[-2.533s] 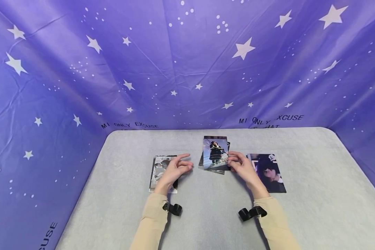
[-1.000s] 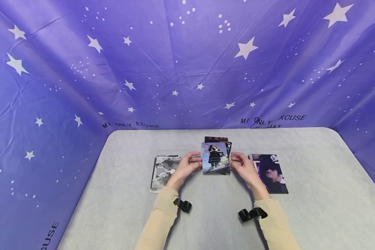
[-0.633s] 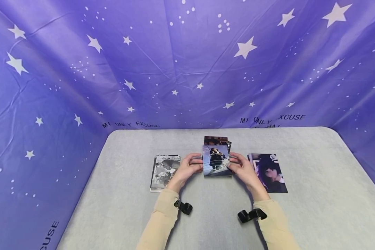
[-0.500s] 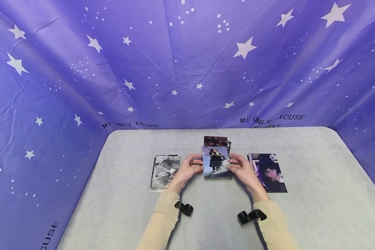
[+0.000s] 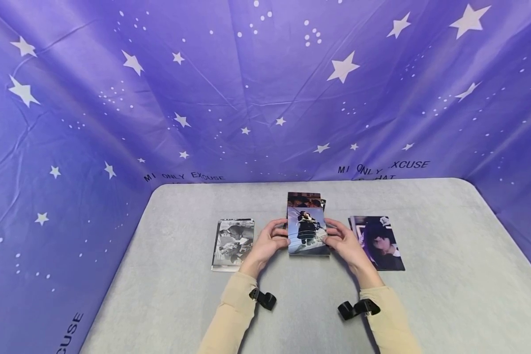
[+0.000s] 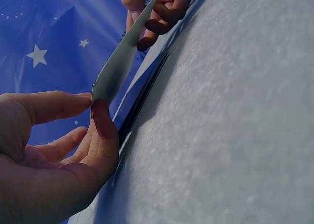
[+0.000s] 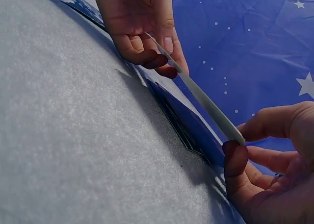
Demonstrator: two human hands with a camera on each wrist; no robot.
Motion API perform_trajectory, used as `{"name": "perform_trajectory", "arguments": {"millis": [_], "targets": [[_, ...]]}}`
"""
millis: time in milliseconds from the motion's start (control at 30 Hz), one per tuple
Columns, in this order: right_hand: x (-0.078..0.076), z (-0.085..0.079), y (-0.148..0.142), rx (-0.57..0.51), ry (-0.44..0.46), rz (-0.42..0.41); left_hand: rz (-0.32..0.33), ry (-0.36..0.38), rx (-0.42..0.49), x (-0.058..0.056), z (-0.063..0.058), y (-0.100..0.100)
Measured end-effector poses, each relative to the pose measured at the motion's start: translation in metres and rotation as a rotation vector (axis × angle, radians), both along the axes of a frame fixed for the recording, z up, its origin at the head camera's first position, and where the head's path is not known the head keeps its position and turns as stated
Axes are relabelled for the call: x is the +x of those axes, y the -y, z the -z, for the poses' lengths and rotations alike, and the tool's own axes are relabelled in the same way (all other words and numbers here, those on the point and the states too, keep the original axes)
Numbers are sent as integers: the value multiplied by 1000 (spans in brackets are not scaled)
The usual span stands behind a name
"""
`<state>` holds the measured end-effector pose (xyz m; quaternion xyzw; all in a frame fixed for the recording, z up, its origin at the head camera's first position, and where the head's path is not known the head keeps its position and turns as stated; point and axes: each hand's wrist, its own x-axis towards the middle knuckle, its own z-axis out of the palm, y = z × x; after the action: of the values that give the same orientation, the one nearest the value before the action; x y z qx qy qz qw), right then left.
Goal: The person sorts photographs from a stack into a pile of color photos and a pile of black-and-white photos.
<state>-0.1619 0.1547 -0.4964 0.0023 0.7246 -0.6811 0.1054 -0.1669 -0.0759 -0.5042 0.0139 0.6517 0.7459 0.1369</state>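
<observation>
A glossy photo print (image 5: 307, 231) of two figures at a ship's railing is held between both hands over the middle of the table. My left hand (image 5: 266, 247) pinches its left edge, and my right hand (image 5: 346, 248) pinches the right edge. In the left wrist view the print (image 6: 117, 69) shows its pale back, slightly bowed and raised above the prints beneath. The right wrist view has the print (image 7: 208, 105) almost edge-on, between thumb and fingertips. Behind and below it lies a loose pile of photos (image 5: 304, 198), largely covered in the head view.
A pile of black-and-white photos (image 5: 234, 243) lies to the left, and another pile with a purple-toned portrait (image 5: 382, 244) on top lies to the right. The grey table (image 5: 159, 305) ends at a purple star-patterned cloth backdrop (image 5: 248, 73).
The left hand has come in from over the left pile and taken the print's left edge. Both hands have drawn the print toward the body, uncovering more of the photo behind it.
</observation>
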Motion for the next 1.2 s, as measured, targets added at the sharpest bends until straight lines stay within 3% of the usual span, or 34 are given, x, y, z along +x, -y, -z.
{"name": "perform_trajectory", "arguments": {"millis": [133, 533, 1200], "targets": [[1, 0, -2, -22, -7, 8, 15, -18, 15, 0, 2, -3], [6, -4, -11, 41, 2, 33, 41, -49, 30, 1, 2, -14], [11, -3, -26, 47, -22, 62, 56, -47, 30, 6, 1, -28]]}}
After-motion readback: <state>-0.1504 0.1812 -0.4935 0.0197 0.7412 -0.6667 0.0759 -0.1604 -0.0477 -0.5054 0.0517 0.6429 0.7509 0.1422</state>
